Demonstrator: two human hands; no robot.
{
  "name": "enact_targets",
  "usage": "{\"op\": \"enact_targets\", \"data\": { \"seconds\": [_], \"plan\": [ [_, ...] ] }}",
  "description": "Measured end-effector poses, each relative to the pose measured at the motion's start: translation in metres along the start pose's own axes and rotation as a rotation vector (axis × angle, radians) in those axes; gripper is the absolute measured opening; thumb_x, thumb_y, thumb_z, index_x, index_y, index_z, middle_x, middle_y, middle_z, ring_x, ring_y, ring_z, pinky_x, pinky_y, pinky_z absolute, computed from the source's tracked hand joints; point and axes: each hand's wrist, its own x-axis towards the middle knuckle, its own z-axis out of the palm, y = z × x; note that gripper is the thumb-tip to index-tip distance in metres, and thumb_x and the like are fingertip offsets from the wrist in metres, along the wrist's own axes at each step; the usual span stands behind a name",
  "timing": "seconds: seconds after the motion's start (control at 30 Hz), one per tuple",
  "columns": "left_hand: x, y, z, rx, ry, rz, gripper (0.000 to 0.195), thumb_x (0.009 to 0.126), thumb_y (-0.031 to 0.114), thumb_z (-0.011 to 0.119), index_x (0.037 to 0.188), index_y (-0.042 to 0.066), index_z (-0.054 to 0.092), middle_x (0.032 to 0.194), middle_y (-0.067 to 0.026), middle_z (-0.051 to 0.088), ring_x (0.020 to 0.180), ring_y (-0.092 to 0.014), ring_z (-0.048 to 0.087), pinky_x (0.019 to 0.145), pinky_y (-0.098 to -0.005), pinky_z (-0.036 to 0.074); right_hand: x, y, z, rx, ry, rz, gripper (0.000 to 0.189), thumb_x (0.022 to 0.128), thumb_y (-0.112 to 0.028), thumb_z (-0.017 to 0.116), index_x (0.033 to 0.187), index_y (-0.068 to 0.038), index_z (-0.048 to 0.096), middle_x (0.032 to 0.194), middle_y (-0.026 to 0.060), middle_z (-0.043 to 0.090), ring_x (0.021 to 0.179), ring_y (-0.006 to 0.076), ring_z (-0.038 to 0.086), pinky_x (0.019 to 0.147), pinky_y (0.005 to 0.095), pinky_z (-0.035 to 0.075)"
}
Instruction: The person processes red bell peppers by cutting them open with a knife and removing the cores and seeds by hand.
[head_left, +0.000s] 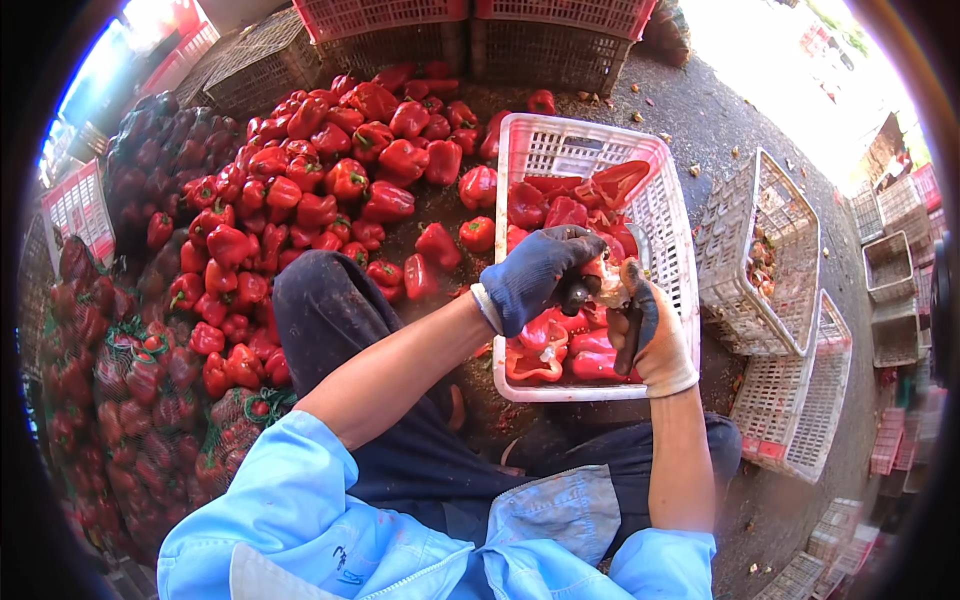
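Observation:
My left hand (536, 274), in a blue knit glove, grips a piece of red bell pepper (602, 262) above a white plastic crate. My right hand (660, 337), in a whitish glove with dark, stained fingers, meets it from the right. Between the two hands shows a pale, seedy pepper core (613, 289). A curved knife blade (642, 244) sticks up beside my right thumb; its handle is hidden in that hand. Below, cut red pepper pieces (536, 349) lie in the white crate (600, 392), some showing their hollow insides.
A large heap of whole red peppers (300, 187) spreads on the ground to the left. Mesh sacks of peppers (142, 420) stand beside it. To the right, a tilted crate (757, 255) holds pepper scraps (761, 262), beside another crate (795, 397). Stacked crates (555, 52) stand ahead.

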Motion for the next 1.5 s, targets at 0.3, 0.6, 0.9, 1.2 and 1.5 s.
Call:
{"op": "enact_targets", "data": {
  "seconds": [0.3, 0.6, 0.9, 1.2, 1.5],
  "plan": [
    [0.006, -0.002, -0.010, 0.552, 0.226, 0.076, 0.024, 0.104, 0.019, 0.071, 0.121, 0.003, 0.071, 0.097, -0.0060, 0.074, 0.082, -0.011, 0.067, 0.070, -0.0274, 0.055, 0.001, -0.001, -0.006, 0.215, -0.015, 0.104, 0.047, 0.106, -0.059, 0.058, 0.098, -0.014, 0.070, 0.065, 0.0041, 0.060, 0.050, 0.0159, 0.056, 0.033, 0.0343, 0.040],
    [-0.007, -0.008, 0.009, 0.540, 0.096, -0.082, 0.024, 0.103, 0.022, 0.074, 0.115, 0.001, 0.074, 0.091, -0.0036, 0.072, 0.079, -0.010, 0.066, 0.071, -0.0283, 0.054, 0.005, 0.013, -0.006, 0.229, 0.151, 0.080, 0.045, 0.102, -0.063, 0.064, 0.098, -0.018, 0.065, 0.066, -0.0004, 0.059, 0.050, 0.0139, 0.055, 0.034, 0.0347, 0.039],
    [0.005, 0.060, -0.085, 0.748, 0.255, 0.301, 0.027, 0.097, 0.019, 0.078, 0.117, 0.001, 0.075, 0.096, -0.0070, 0.078, 0.084, -0.010, 0.069, 0.076, -0.0301, 0.057, 0.031, -0.014, -0.153, 0.062, 0.178, -0.197, 0.047, 0.109, -0.053, 0.054, 0.122, -0.009, 0.064, 0.078, -0.0021, 0.060, 0.056, 0.0110, 0.054, 0.042, 0.0291, 0.038],
    [0.011, 0.076, -0.226, 1.769, 0.551, -0.231, 0.038, 0.090, 0.024, 0.070, 0.124, 0.007, 0.074, 0.122, -0.0203, 0.076, 0.116, -0.038, 0.073, 0.098, -0.0448, 0.059, 0.017, -0.044, -0.160, 0.024, 0.420, -0.308, 0.042, 0.109, -0.041, 0.063, 0.142, -0.014, 0.065, 0.086, -0.0088, 0.056, 0.055, 0.0014, 0.040, 0.040, 0.0217, 0.021],
    [0.040, -0.033, -0.323, 2.210, 0.132, -0.453, 0.041, 0.095, 0.012, 0.059, 0.134, 0.015, 0.072, 0.146, -0.0160, 0.066, 0.137, -0.036, 0.061, 0.110, -0.0555, 0.052, 0.004, -0.027, -0.131, 0.158, 0.294, -0.161, 0.046, 0.108, -0.014, 0.053, 0.152, 0.001, 0.051, 0.128, 0.0065, 0.062, 0.106, 0.0138, 0.054, 0.087, 0.0267, 0.040]
  ]
}}
